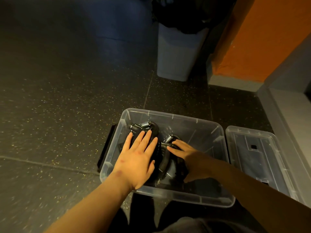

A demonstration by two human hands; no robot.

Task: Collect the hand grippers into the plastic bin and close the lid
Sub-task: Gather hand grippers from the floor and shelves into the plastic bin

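Hands of a crouching person reach into a clear plastic bin set on a dark speckled floor. The left hand lies flat, fingers straight and slightly spread, pressing on a black hand gripper whose steel spring pokes out beyond the fingertips near the bin's far left corner. The right hand rests over a second hand gripper just beside the first, toward the middle of the bin. Its fingers bend over the top by the coil spring, but the hand itself hides the grip, so whether they close round the handle cannot be told. Both grippers sit low inside the bin, their curved black handles close together between the two hands. The bin's clear lid lies off, flat on the floor just right of the bin. A black latch hangs on the bin's left end. Beyond the bin, well apart, stands a grey waste bin lined with a black bag, next to an orange wall panel. A grey ledge runs along the right edge behind the lid. The person's dark-clad knees fill the bottom of the frame.
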